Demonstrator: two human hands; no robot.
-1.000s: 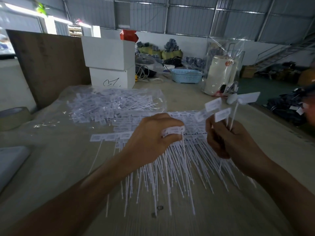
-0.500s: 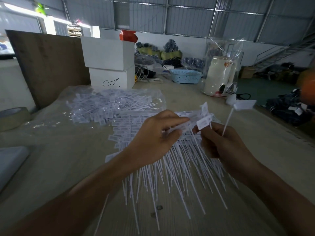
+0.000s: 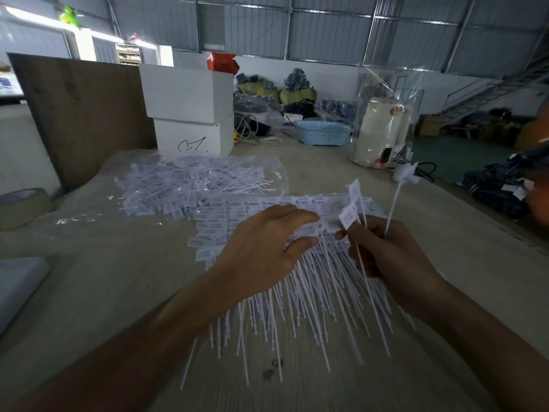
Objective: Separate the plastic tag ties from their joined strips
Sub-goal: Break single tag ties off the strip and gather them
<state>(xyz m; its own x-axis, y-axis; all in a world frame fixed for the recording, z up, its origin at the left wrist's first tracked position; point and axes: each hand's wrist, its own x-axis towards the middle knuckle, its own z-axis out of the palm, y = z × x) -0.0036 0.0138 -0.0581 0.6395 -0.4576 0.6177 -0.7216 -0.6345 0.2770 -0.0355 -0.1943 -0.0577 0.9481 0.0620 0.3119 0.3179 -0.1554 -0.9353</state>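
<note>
A heap of white plastic tag ties in joined strips [image 3: 297,292] lies on the table in front of me, heads away, thin tails fanned toward me. My left hand [image 3: 264,251] pinches the head end of a joined strip [image 3: 309,230] between thumb and fingers, just above the heap. My right hand [image 3: 386,254] grips a few separated ties [image 3: 350,212] by their stems, their label heads sticking up; one long tie [image 3: 395,197] points up and right. The two hands almost touch at the strip's end.
A clear bag of loose ties [image 3: 193,182] lies behind the heap. Stacked white boxes [image 3: 190,108], a brown board [image 3: 83,114], a blue basket [image 3: 322,132] and a wrapped cream cylinder [image 3: 380,132] stand at the back. A tape roll [image 3: 23,206] sits far left.
My left hand has brought the strip up and right to meet my right hand. My right hand has dropped slightly and closed in, its held ties now tilted over the strip's end.
</note>
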